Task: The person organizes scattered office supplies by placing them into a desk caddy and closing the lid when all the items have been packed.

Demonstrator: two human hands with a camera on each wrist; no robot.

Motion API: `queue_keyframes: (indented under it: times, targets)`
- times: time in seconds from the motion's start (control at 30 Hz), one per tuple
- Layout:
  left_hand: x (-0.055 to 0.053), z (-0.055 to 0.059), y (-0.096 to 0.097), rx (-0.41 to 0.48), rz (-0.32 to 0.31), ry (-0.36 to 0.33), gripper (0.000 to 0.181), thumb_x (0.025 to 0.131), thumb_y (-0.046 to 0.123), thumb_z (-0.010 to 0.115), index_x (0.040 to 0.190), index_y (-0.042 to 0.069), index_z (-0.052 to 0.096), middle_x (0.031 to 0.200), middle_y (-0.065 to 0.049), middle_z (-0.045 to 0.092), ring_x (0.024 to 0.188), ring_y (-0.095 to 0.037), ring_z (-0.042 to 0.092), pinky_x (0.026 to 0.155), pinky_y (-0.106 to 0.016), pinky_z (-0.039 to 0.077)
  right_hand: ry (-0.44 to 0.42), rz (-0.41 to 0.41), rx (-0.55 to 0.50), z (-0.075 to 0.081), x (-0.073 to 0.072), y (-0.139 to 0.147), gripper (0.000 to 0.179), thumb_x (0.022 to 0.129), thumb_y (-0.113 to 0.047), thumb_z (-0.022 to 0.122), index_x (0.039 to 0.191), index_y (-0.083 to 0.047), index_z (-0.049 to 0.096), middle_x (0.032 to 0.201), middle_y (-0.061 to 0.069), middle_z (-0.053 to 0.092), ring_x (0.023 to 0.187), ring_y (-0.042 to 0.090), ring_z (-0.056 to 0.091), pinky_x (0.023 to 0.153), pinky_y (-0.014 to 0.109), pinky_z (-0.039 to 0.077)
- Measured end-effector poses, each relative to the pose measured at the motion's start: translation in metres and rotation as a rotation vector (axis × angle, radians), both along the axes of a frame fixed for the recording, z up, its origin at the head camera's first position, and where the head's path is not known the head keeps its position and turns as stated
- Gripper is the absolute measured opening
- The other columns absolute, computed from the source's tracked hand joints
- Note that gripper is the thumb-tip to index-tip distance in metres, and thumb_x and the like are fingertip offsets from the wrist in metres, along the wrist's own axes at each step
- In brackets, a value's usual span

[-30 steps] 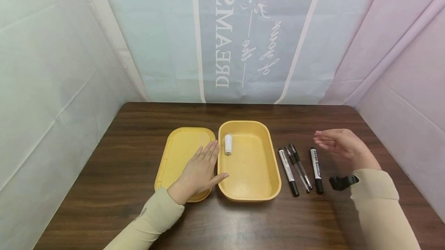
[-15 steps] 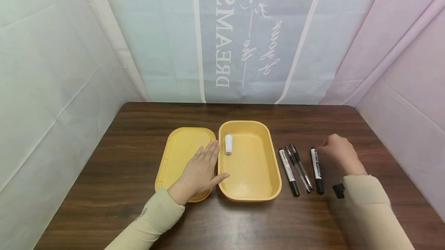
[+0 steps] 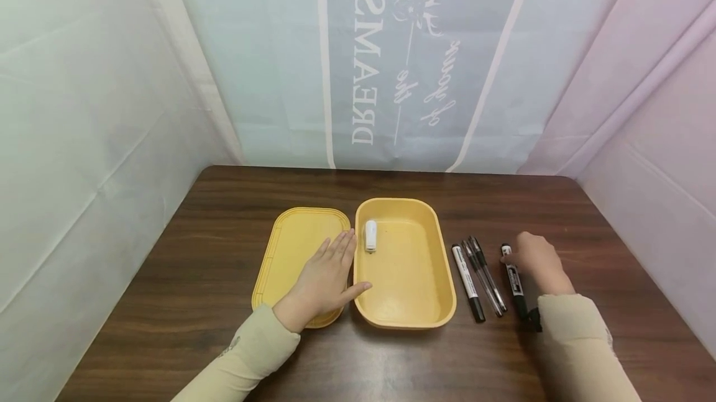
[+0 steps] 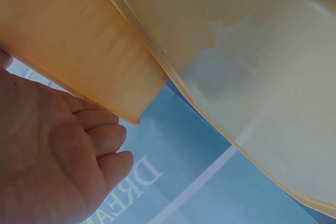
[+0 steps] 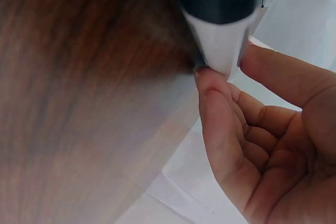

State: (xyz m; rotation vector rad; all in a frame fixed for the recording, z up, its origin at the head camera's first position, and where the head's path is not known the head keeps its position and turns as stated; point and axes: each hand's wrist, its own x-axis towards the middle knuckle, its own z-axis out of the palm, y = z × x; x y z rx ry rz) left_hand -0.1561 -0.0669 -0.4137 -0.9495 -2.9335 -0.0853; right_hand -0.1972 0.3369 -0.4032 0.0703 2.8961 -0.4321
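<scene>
My left hand lies over the right edge of the yellow lid, fingers straight. Its fingertips are at the left rim of the yellow box, and the thumb reaches across that rim. Inside the box, near the left wall, lies a small white object whose kind I cannot tell. On the right, my right hand pinches a black-and-white marker between thumb and fingers near its upper end. The right wrist view shows the marker's white body between the thumb and index finger, the other fingers curled.
Between the box and the right hand lie another marker and two clear pens with black caps, side by side on the dark wooden table. Pale cloth walls enclose the table's sides and back.
My right hand has come down and left from above the table, its fingers closing on the rightmost marker. The left hand stays at the box rim. The head view has shifted slightly.
</scene>
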Motion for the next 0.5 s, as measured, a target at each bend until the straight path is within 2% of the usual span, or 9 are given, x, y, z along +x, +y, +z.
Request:
queue_keyframes:
  times: [0.5]
  targets:
    - [-0.0038, 0.0089, 0.0024, -0.001, 0.006, -0.028, 0.086, 0.095, 0.059, 0.038, 0.147, -0.008, 0.024, 0.153, -0.022, 0.022, 0.141, -0.031, 0.023, 0.114, -0.046, 0.020, -0.048, -0.025, -0.035, 0.0046, -0.0056, 0.0044, 0.034, 0.086, -0.016, 0.068, 0.056, -0.007, 0.054, 0.051, 0.002, 0.052, 0.049, 0.017, 0.049, 0.047, 0.032, 0.041]
